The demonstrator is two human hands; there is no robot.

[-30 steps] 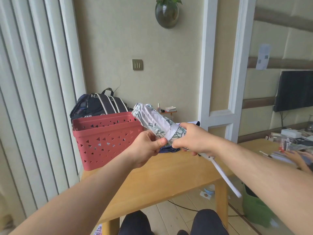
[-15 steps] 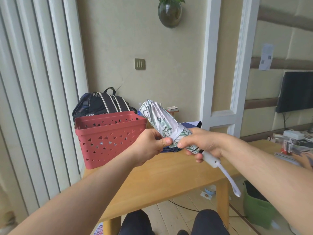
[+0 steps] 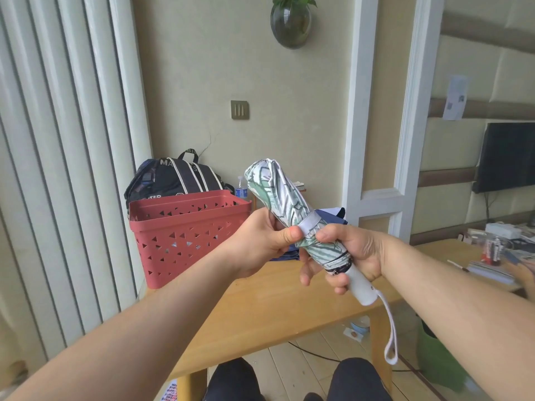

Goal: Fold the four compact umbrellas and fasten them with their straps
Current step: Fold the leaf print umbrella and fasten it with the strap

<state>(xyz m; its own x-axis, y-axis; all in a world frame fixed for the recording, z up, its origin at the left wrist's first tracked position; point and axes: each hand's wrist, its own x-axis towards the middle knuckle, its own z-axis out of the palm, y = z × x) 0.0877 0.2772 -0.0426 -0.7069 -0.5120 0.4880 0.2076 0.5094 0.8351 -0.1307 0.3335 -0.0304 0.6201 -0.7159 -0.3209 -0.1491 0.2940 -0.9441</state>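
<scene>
The rolled umbrella [image 3: 292, 215] is held up above the table [image 3: 260, 308], tip toward eleven o'clock. Right hand [image 3: 347, 253] grips its lower end steady so the left hand [image 3: 266, 241] can pinch the strap [image 3: 311, 222] tight.

navy umbrella [image 3: 333, 217] mostly hidden behind hands; right-edge clutter [image 3: 498, 250] blurred.

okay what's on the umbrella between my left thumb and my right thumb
In the head view, the white strap wraps around the leaf-print umbrella in the gap between the left hand and the right hand, both gripping it.
</scene>
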